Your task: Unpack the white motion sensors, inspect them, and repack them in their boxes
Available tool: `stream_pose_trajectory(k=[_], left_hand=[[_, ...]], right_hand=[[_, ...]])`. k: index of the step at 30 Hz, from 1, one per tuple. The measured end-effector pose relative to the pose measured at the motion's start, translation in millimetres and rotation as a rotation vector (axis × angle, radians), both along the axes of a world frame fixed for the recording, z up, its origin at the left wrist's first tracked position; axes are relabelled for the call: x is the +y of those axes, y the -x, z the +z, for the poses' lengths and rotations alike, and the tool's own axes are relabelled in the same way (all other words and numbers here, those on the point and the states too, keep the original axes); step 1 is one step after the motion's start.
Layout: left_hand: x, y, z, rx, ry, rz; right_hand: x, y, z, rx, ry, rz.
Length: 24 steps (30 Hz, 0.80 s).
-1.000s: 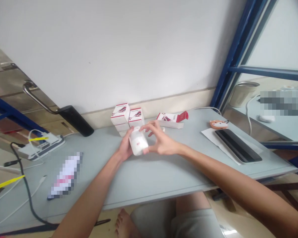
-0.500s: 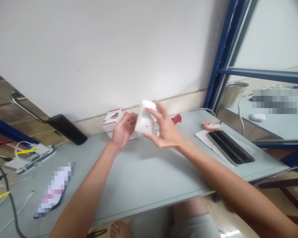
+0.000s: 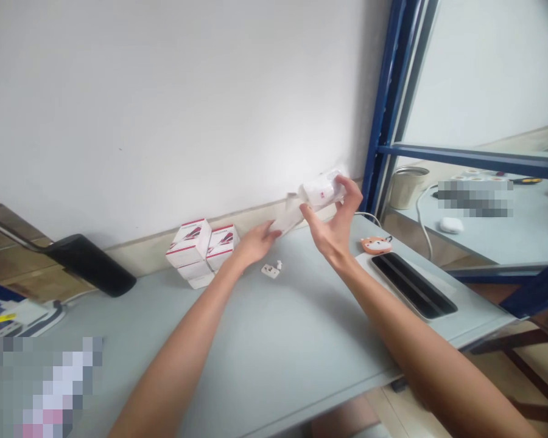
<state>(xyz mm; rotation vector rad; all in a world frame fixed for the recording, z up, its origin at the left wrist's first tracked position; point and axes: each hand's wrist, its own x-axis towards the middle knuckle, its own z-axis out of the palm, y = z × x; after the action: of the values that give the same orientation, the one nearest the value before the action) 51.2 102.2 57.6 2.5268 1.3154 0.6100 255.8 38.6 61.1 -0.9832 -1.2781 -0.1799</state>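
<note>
My right hand [image 3: 332, 234] is closed around a white rounded object [image 3: 322, 190] with a small red mark, wrapped in clear plastic; its exact kind I cannot make out. It is held above the back of the table, tilted. From its left side a see-through plastic bag end [image 3: 287, 214] stretches toward my left hand [image 3: 256, 241], whose thumb and fingers pinch the loose edge. Below, on the tabletop, lies a small white plastic piece [image 3: 270, 271] with a bit sticking up. White boxes with red edges [image 3: 189, 243] are stacked just left of my left hand.
A grey-blue table [image 3: 256, 353] meets the white wall [image 3: 187, 109]. On the right lie a phone [image 3: 413, 286] over white paper and an orange animal-faced case [image 3: 376, 244]. A black cylinder [image 3: 94, 264] leans at left, near a power strip [image 3: 31, 319]. A blue frame [image 3: 383, 109] borders the right.
The wrapped white object has moved right and tipped onto its side. My left hand now pulls the plastic out to the left. The view has shifted, uncovering more boxes and the small white piece.
</note>
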Motion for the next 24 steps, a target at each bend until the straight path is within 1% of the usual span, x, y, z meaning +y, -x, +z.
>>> stream_pose_trajectory(k=[2, 4, 6, 7, 9, 11, 13, 15, 17, 19, 21, 24], left_hand=[[-20, 14, 5.1, -0.101, 0.044, -0.011], [-49, 30, 8.1, -0.204, 0.102, -0.038], [-80, 45, 9.4, -0.52, 0.304, -0.071], [-94, 52, 9.4, -0.613, 0.359, -0.072], [-117, 67, 7.6, -0.68, 0.414, -0.04], [-132, 81, 2.3, -0.689, 0.423, -0.012], [-140, 95, -7.1, -0.71, 0.452, 0.012], [-143, 105, -19.0, -0.767, 0.529, 0.029], [-145, 110, -30.1, -0.844, 0.632, 0.043], [-145, 112, -38.0, -0.93, 0.717, 0.061], [-146, 110, -42.5, -1.029, 0.772, 0.094], [-146, 105, -46.5, -1.148, 0.8, 0.129]], right_hand=[[-5, 2, 6.4, 0.065, -0.024, 0.024], [-13, 6, 13.0, 0.046, -0.021, 0.113], [-21, 11, 17.7, -0.031, 0.002, 0.228], [-25, 14, 18.9, -0.071, 0.021, 0.283], [-32, 21, 19.0, -0.139, 0.076, 0.387], [-37, 28, 16.4, -0.201, 0.155, 0.489], [-42, 35, 12.3, -0.272, 0.231, 0.595], [-46, 42, 7.9, -0.336, 0.282, 0.692], [-50, 48, 3.7, -0.359, 0.291, 0.768], [-54, 54, -0.2, -0.351, 0.279, 0.826], [-58, 60, -3.4, -0.341, 0.255, 0.843], [-63, 68, -6.0, -0.416, 0.191, 0.767]])
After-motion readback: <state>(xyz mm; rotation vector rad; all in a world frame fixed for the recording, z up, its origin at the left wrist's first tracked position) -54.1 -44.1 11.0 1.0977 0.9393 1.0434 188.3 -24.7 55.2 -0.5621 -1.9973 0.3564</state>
